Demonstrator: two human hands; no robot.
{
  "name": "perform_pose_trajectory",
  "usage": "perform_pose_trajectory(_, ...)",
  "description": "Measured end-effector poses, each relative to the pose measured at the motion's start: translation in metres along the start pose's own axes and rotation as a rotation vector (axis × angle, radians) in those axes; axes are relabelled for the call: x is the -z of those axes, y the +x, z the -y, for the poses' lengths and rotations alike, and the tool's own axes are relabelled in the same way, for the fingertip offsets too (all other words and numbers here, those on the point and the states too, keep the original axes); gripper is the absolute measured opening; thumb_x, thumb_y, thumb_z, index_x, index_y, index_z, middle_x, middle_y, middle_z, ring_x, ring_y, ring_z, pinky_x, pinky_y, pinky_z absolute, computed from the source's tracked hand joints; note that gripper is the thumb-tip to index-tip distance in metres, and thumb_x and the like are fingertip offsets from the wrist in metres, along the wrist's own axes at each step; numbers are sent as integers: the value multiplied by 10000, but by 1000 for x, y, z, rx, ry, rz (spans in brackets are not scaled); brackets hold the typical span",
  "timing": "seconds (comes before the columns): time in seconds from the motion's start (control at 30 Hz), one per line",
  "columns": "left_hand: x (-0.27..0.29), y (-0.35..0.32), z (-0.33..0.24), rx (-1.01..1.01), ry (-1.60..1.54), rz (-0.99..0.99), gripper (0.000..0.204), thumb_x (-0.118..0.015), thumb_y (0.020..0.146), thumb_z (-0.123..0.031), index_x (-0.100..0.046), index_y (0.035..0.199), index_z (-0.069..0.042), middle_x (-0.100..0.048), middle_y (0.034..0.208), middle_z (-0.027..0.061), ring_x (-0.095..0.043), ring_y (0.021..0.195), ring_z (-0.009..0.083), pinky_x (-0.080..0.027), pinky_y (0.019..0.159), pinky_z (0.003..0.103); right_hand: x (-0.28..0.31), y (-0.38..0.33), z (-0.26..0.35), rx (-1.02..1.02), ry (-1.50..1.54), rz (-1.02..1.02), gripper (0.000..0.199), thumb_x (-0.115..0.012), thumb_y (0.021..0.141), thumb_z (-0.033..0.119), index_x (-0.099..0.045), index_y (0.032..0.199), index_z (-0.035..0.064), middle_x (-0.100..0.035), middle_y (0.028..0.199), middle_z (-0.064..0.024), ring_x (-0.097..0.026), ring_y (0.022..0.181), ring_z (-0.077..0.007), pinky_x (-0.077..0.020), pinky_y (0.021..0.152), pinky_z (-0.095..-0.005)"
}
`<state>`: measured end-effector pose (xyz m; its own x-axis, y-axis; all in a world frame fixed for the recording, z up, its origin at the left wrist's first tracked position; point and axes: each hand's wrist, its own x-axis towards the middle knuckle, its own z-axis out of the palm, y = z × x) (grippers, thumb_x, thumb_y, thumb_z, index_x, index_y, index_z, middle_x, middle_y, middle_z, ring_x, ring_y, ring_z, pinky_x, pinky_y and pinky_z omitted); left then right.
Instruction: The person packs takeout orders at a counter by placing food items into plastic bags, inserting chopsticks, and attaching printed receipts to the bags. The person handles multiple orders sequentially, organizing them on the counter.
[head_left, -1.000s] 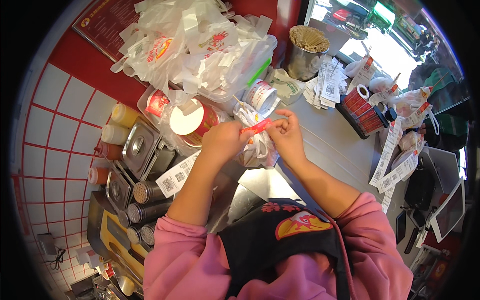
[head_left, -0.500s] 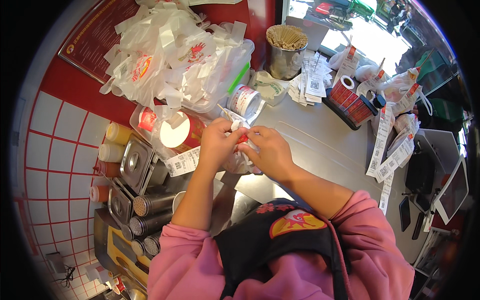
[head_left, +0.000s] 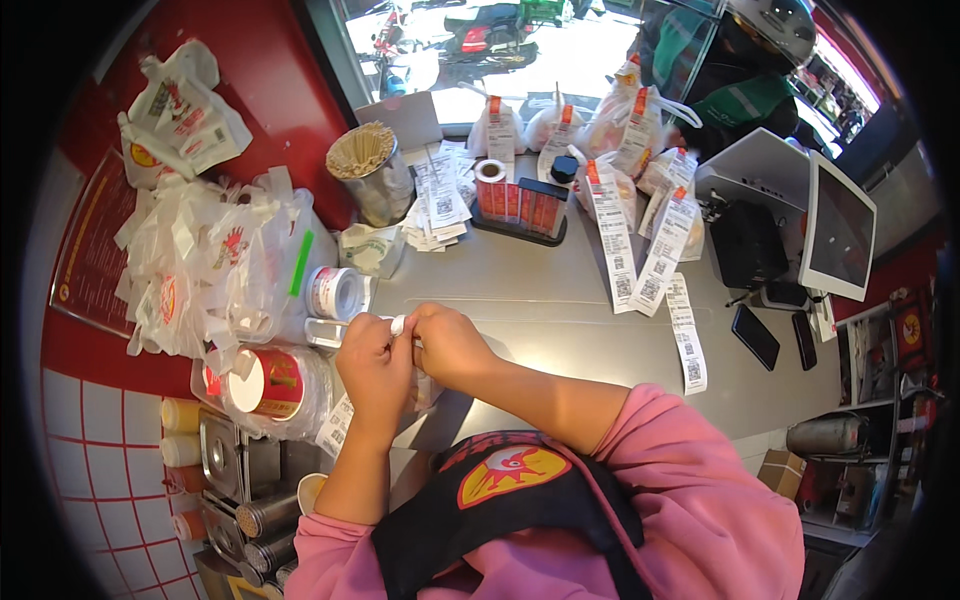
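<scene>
Just left of frame centre, at the near edge of the steel surface [head_left: 560, 300], both hands meet over a small clear plastic bag [head_left: 425, 385], mostly hidden under them. Left hand [head_left: 372, 365] and right hand [head_left: 450, 345] are each clenched on the bag's gathered top, knuckles touching, w/ a bit of white [head_left: 397, 325] pinched between the fingertips; can't tell if it's a tie, tape or the bag's own neck. Holding it up close to the body keeps the neck bunched and the contents down.

Beside the left hand, left of centre: a roll of labels [head_left: 330, 292] and a stack of lidded cups [head_left: 265, 385], within easy reach. Further left, a heap of white carrier bags [head_left: 200, 265] against the red wall.

Upper middle: a metal pot of wooden sticks [head_left: 368, 170], loose receipts [head_left: 440, 205], a tape dispenser tray [head_left: 520, 205].

Upper right: packed bags w/ long receipts attached [head_left: 625, 215] lined up by the window, next to a monitor [head_left: 838, 240] and two phones [head_left: 757, 337].
</scene>
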<state>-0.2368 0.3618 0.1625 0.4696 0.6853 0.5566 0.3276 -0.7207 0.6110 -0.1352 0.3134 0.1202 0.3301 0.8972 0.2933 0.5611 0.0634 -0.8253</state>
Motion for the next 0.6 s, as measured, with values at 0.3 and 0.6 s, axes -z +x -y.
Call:
perform_pose_trajectory(0.3, -75, 23, -64, -107, -122, 110, 135, -713, 757, -76, -622, 813, 7, -551, 746, 90, -461, 552, 213, -394, 531, 305, 102, -7, -45, -86, -209, -138, 114, -594, 737, 107, -641, 690, 15, -604, 740, -187, -591, 719, -385, -485, 658, -445)
perform_pose_trajectory(0.6, -141, 2, -64, -252, -56, 12, 521, -662, 742, -56, -504, 1236, -16, -507, 1144, 196, -506, 1034, 347, -399, 898, 414, 158, 61, -95, -87, -404, -229, 222, -628, 773, 249, -671, 761, 32, -622, 736, -173, -611, 721, -349, -479, 653, -436)
